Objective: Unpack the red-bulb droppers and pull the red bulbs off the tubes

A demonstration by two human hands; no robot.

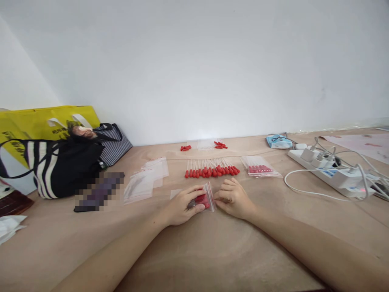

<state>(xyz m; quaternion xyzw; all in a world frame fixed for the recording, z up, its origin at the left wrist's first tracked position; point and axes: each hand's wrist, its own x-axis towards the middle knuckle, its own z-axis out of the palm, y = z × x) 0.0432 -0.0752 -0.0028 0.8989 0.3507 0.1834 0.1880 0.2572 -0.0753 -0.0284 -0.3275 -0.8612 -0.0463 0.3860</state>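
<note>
Near the table's front, a small clear zip-lock bag [210,198] with red pieces inside lies between my hands. My left hand [185,205] is closed around its left part, thumb in front and fingers behind. The curled fingers of my right hand [234,198] meet the bag's right edge, by the zip strip; their tips are partly hidden. Just beyond is a row of thin white sticks with red bulb-like ends [209,172]. To its right lie filled zip-lock bags [261,167] with similar red-ended sticks. Flat, clear bags [142,184] overlap on the left.
Small piles of red pieces [185,148] and more sticks [206,144] lie near the wall. At right are a power strip [328,172] with looping white cables and a blue mask [278,141]. A black bag [67,166] and yellow bag [36,121] stand at left.
</note>
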